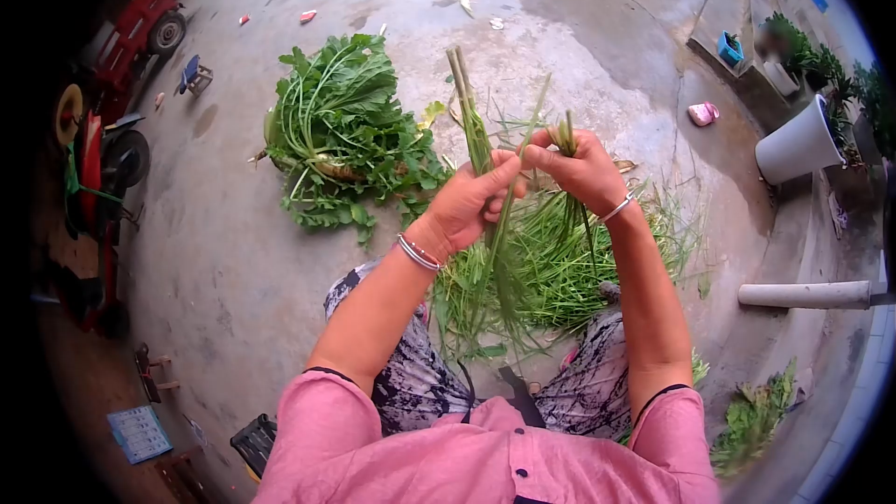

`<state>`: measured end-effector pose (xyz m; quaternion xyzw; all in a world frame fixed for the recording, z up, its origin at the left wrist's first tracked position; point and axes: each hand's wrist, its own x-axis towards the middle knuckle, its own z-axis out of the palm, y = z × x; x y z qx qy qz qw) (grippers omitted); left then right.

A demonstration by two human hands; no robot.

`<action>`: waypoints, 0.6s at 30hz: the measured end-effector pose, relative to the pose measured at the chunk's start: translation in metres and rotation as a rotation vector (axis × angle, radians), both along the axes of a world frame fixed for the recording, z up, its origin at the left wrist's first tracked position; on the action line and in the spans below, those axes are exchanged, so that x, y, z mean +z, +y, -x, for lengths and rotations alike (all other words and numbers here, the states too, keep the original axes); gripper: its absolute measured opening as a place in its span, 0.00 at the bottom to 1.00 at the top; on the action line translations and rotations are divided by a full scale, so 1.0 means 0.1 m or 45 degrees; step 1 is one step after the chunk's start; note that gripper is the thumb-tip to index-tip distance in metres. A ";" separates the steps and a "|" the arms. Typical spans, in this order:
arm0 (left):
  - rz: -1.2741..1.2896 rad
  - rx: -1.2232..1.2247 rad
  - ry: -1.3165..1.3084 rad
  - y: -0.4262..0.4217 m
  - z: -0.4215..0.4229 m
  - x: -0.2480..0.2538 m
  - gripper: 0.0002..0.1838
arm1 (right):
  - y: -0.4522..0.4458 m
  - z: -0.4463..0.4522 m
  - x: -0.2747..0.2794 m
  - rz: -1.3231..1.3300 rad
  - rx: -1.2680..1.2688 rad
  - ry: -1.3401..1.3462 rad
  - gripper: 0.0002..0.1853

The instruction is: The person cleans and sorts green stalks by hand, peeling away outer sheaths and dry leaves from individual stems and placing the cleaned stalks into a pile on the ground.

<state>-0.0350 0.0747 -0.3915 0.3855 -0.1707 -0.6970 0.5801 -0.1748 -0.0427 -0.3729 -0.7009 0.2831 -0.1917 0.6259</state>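
My left hand [474, 198] is wrapped round a bunch of long green stalks [473, 121], whose thick cut ends point up and away from me. Close beside it on the right, my right hand [581, 166] grips a smaller green bunch [571, 211] that hangs down below the fingers. A thin stalk runs between the two hands. Beneath them, a loose pile of grassy greens [551, 266] lies on the ground between my knees. Leafy radish greens [345, 121] lie in a heap to the left of my hands, with pale roots partly showing.
A red cart [140, 28] and a red vehicle [91, 159] stand at the left, near a small stool [194, 76]. On the right are a white planter [798, 143], a pink object [703, 114] and a white pipe [805, 295]. More greens [754, 420] lie at the lower right.
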 end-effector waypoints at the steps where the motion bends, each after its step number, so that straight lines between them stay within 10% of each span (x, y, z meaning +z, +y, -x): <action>1: 0.006 0.053 -0.235 0.00 0.02 0.01 0.07 | -0.02 0.01 -0.05 0.001 -0.002 0.003 0.12; 7: 0.069 -0.027 -0.306 0.03 -0.02 -0.07 0.06 | -0.12 0.04 -0.09 0.815 -0.371 0.076 0.09; 18: -0.028 0.140 -0.078 0.04 -0.09 -0.04 0.07 | -0.62 0.50 -0.08 -0.339 -0.944 -0.628 0.07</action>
